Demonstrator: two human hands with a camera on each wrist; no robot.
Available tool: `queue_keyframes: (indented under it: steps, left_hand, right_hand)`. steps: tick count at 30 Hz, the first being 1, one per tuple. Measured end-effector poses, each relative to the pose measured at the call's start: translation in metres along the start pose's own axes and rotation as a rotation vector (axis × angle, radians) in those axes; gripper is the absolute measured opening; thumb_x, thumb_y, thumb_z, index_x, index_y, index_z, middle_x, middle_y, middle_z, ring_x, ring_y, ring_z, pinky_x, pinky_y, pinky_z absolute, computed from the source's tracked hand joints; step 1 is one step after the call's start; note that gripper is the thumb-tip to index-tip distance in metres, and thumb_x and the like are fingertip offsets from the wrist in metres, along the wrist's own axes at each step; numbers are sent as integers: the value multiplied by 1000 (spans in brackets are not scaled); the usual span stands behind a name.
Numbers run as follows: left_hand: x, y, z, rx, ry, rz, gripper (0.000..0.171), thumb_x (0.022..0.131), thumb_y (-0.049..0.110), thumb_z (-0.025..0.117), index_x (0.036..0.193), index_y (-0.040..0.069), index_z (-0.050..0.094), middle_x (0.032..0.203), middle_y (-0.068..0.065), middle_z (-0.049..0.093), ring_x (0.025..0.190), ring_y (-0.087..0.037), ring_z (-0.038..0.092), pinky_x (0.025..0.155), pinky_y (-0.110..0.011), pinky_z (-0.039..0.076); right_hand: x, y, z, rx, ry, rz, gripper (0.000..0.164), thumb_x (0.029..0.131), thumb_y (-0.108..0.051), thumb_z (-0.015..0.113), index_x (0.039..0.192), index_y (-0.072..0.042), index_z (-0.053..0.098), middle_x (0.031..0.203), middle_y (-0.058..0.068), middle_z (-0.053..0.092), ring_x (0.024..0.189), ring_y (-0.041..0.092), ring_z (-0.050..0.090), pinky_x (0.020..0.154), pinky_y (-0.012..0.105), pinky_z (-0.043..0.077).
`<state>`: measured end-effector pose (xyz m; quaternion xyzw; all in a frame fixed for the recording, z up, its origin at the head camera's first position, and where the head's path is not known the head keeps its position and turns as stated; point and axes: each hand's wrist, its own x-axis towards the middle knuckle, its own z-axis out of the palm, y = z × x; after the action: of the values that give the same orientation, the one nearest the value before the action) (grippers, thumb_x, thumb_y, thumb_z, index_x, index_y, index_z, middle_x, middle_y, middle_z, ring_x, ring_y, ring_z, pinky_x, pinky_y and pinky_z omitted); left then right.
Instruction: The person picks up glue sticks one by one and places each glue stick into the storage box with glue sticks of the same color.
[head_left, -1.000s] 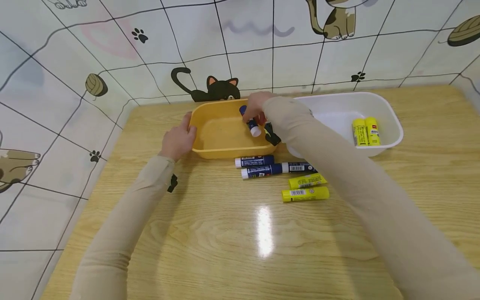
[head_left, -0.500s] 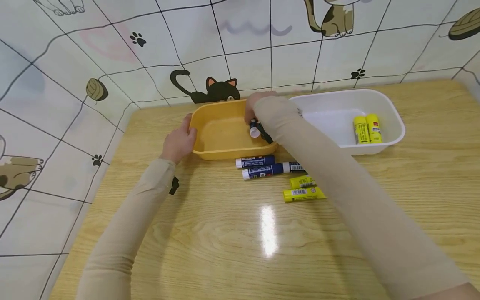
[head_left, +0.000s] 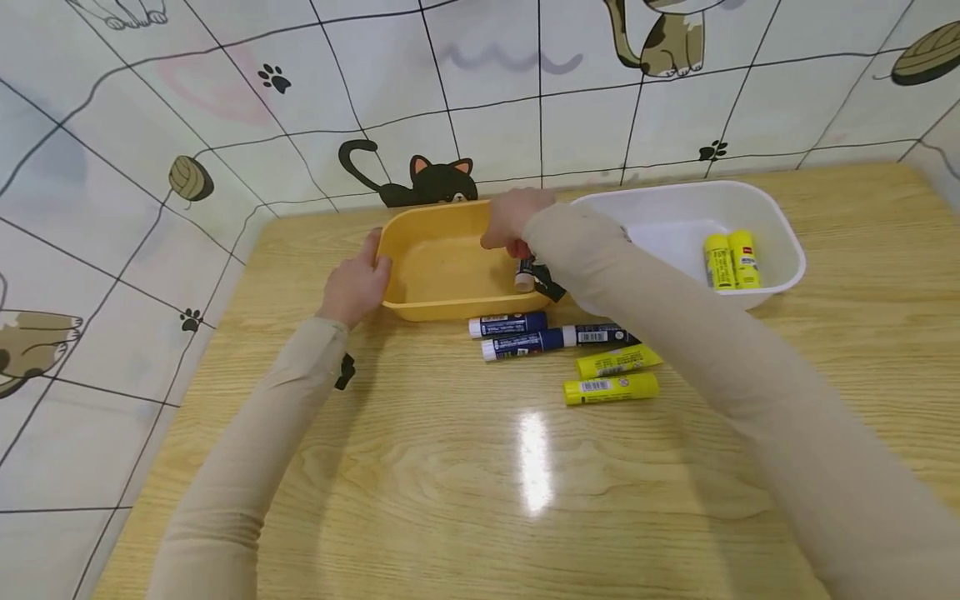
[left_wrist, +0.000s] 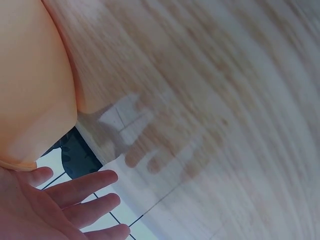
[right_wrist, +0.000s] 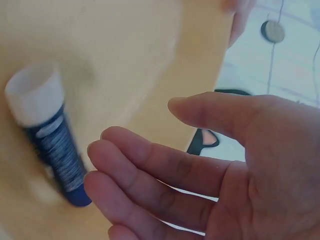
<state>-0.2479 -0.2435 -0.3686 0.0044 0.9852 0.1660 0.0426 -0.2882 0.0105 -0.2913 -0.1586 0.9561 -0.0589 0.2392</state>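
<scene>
My left hand [head_left: 356, 283] rests at the left rim of an orange-yellow plastic bin [head_left: 397, 302]. In the left wrist view its fingers [left_wrist: 85, 189] are straight and spread beside the bin's wall, with the thumb hidden. My right hand [head_left: 516, 218] is over the right part of the bin, thumb and fingers [right_wrist: 165, 167] apart with nothing between them. A dark blue glue stick [right_wrist: 57, 155] with a white cap lies in the bin beside those fingertips; in the head view the same glue stick [head_left: 524, 275] is partly covered by the hand and sleeve.
A white bin [head_left: 787, 242] stands to the right, holding two yellow glue sticks [head_left: 731, 260]. In front lie several blue glue sticks [head_left: 522, 343] and two yellow ones [head_left: 611, 389] on the wooden table [head_left: 420, 467]. A tiled wall [head_left: 495, 92] runs behind.
My right hand has let go of the blue glue stick, which now lies farther right in the orange-yellow bin. My left hand has stayed at the rim.
</scene>
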Motion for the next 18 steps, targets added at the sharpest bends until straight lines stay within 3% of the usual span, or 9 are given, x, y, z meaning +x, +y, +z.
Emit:
queue_keyframes:
  steps: [7, 13, 18]
  left_hand:
    - [-3, 2, -3, -9, -13, -11, 57, 101, 34, 24, 155, 18, 18, 129, -32, 52, 104, -50, 55, 91, -58, 39]
    - [-2, 1, -4, -3, -4, 3, 56, 101, 34, 24, 155, 18, 18, 126, -33, 53, 100, -50, 56, 87, -59, 41]
    - [-4, 3, -5, -5, -22, 6, 57, 102, 35, 23, 155, 18, 17, 128, -33, 52, 97, -47, 57, 86, -57, 41]
  right_hand:
    - [-21, -5, 4, -18, 50, -97, 38, 93, -38, 48, 70, -13, 65, 64, -1, 64, 52, 10, 55, 68, 36, 43]
    - [-39, -8, 7, -49, 120, -146, 37, 91, -38, 52, 62, -15, 56, 55, -2, 57, 60, 16, 55, 62, 36, 40]
    - [-56, -4, 14, -46, 128, -154, 34, 91, -39, 54, 70, -13, 57, 61, 1, 61, 65, 20, 56, 58, 37, 39]
